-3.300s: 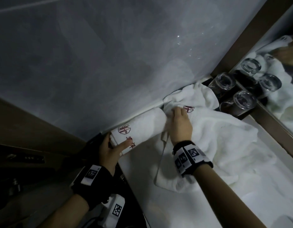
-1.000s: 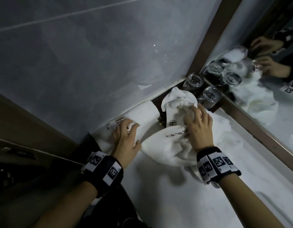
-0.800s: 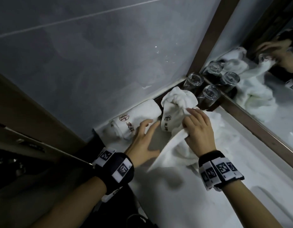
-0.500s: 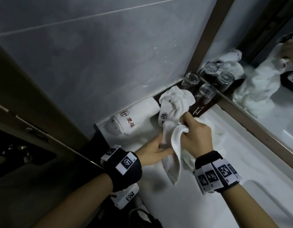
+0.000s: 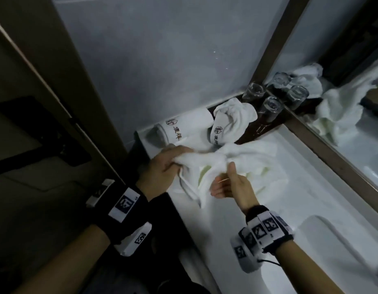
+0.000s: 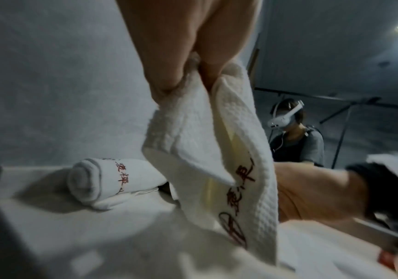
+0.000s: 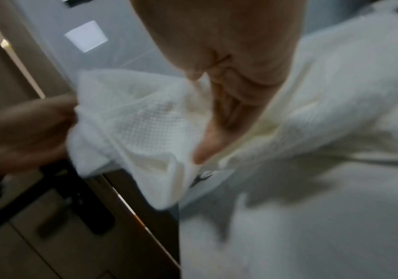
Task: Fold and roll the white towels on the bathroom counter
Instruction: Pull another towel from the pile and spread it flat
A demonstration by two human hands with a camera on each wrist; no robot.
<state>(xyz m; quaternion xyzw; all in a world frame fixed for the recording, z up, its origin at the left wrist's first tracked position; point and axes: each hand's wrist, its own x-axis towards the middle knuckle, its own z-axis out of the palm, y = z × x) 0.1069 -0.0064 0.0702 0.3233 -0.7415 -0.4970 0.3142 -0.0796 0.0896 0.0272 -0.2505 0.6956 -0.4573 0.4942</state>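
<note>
My left hand (image 5: 173,164) grips one end of a loose white towel (image 5: 243,158) and holds it up over the white counter (image 5: 237,240). In the left wrist view the fingertips (image 6: 169,83) pinch that towel (image 6: 217,151), red lettering showing on its hem. My right hand (image 5: 228,181) holds the same towel further along, thumb up against the cloth; its view is blurred, with the fingers (image 7: 207,143) in a fold of the towel (image 7: 133,122). A rolled towel (image 5: 186,128) with a red logo lies by the wall. A crumpled towel (image 5: 232,117) sits beside it.
Upturned glasses (image 5: 270,107) stand on a dark tray in the back corner, next to the mirror (image 5: 353,124). A sink basin (image 5: 336,240) opens at the lower right. The counter's left edge (image 5: 177,219) drops beside a wooden door frame (image 5: 56,81).
Both hands have drawn the towel toward me and spread it apart, the left hand now gripping one end. The rolled towel has stayed by the wall.
</note>
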